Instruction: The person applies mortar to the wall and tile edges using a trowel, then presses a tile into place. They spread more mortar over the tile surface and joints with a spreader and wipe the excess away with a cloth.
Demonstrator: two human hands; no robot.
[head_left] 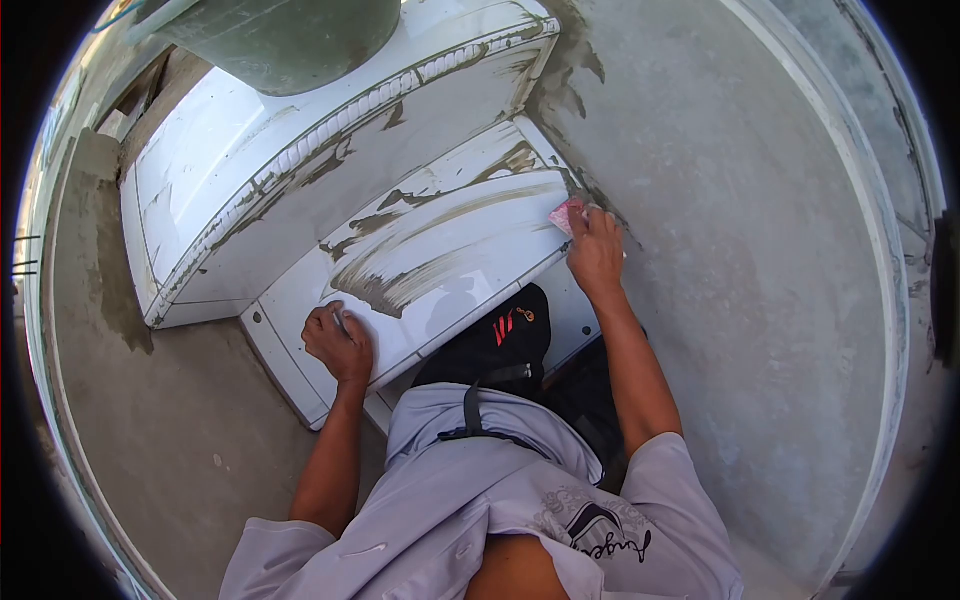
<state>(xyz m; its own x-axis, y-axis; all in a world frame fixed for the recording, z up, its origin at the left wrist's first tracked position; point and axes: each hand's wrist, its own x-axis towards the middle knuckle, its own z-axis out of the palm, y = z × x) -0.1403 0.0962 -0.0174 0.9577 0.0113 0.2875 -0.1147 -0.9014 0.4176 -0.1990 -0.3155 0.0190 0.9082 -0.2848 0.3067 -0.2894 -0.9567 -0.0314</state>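
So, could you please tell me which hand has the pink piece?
The right hand, at the smeared white step's right end, has the pink piece; the left hand, near the left end, shows none.

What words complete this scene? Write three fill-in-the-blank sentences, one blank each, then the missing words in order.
The sponge or cloth in the right hand is ____ in colour.
The left hand rests on a step with ____ tiles.
On the upper step stands a green ____.

Missing words: pink; white; bucket.
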